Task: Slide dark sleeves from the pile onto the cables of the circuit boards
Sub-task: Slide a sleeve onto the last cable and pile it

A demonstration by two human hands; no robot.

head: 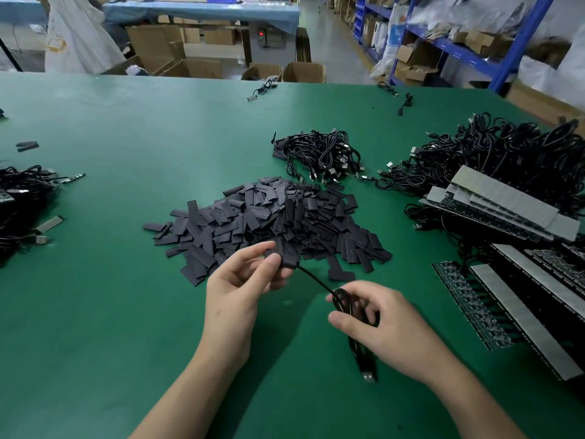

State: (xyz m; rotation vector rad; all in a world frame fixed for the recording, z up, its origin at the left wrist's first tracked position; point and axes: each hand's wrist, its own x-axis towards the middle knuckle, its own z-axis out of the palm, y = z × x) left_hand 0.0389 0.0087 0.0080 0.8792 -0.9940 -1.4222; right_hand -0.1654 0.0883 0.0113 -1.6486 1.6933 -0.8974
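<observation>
While pinching dark sleeve (286,260) with left hand (243,280), grips coiled cable (343,304) in curled right hand (392,324). Probably light, floppy, thin-walled: best pinched by flat sides near mouth. More heaped in pile (269,217) mid-table (126,122); circuit boards (506,299) along right edge.

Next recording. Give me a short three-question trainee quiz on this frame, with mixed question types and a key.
1. True or false: the left hand pinches a dark sleeve, and a cable runs from it to the right hand.
2. Multiple choice: the right hand holds A) a loose sleeve, B) the coiled part of the cable, C) nothing.
3. Short answer: on which side of the sleeve pile do the circuit boards lie?

Key: 1 true; 2 B; 3 the right.
</observation>
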